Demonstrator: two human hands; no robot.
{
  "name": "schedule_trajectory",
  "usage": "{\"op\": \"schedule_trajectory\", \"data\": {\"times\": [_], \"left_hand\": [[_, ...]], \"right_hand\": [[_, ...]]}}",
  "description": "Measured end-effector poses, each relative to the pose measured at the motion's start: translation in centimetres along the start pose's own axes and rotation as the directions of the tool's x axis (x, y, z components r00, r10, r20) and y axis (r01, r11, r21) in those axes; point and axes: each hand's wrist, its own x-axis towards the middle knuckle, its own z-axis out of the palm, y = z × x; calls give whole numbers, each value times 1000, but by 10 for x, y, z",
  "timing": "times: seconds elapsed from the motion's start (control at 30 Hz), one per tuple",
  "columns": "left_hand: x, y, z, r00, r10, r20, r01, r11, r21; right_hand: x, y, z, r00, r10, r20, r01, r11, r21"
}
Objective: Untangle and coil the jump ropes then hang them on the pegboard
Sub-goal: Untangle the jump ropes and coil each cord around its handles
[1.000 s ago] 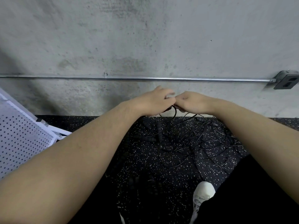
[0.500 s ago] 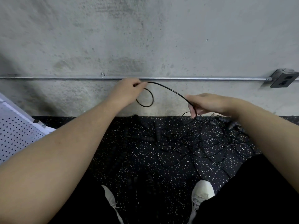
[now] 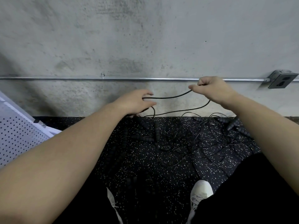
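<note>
My right grip (image 3: 212, 90) pinches a black rope (image 3: 169, 96); my left grip (image 3: 137, 102) curls round it, lower and to its left. Below both, the tangle (image 3: 191, 139) lies on the floor (image 3: 210, 172); pegboard (image 3: 17, 136) far left.

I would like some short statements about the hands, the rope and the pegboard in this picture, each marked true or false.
1. The right hand pinches a black rope. True.
2. The pegboard hangs on the wall with coiled ropes on it. False: it leans at the left by the floor, and no rope is on it.
3. A tangle of ropes lies on the speckled floor. True.
4. The left hand rests flat on the floor. False: it is raised and holds the same rope.
</note>
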Motion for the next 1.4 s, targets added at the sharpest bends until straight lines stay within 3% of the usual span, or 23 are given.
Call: {"op": "schedule_trajectory", "data": {"times": [0.13, 0.23, 0.33, 0.47, 0.63, 0.77, 0.87, 1.1, 1.23, 1.4], "left_hand": [[-7, 34, 13, 975, 212, 72, -212, 977, 5], [-6, 53, 24, 960, 278, 32, -279, 960, 39], [-1, 52, 22, 962, 269, -43, -265, 960, 90], [4, 36, 14, 962, 246, -120, -220, 956, 197], [8, 17, 1, 956, 147, -252, -140, 989, 49], [11, 9, -2, 984, 83, -155, -63, 990, 126], [13, 8, 4, 998, 16, -59, -13, 998, 64], [4, 41, 18, 944, 327, -32, -319, 936, 147], [4, 45, 23, 942, 334, -38, -323, 930, 173], [8, 35, 14, 950, 259, -176, -242, 964, 112]], "right_hand": [[-1, -15, 22, 994, -81, 76, 83, 996, -22], [-1, -21, 35, 984, -143, 104, 150, 986, -66], [-3, -19, 35, 979, -144, 146, 156, 985, -76], [-5, -4, 24, 937, -13, 350, -10, 998, 65], [-4, 20, 12, 940, 27, 341, -33, 999, 10], [4, 22, 7, 971, -75, 225, 29, 979, 200], [7, 17, 9, 965, -117, 236, 63, 973, 223], [5, 2, 27, 931, -97, 352, 106, 994, -7], [2, -4, 32, 913, -92, 398, 114, 993, -32], [-6, 0, 27, 901, -85, 425, 75, 996, 39]]}}
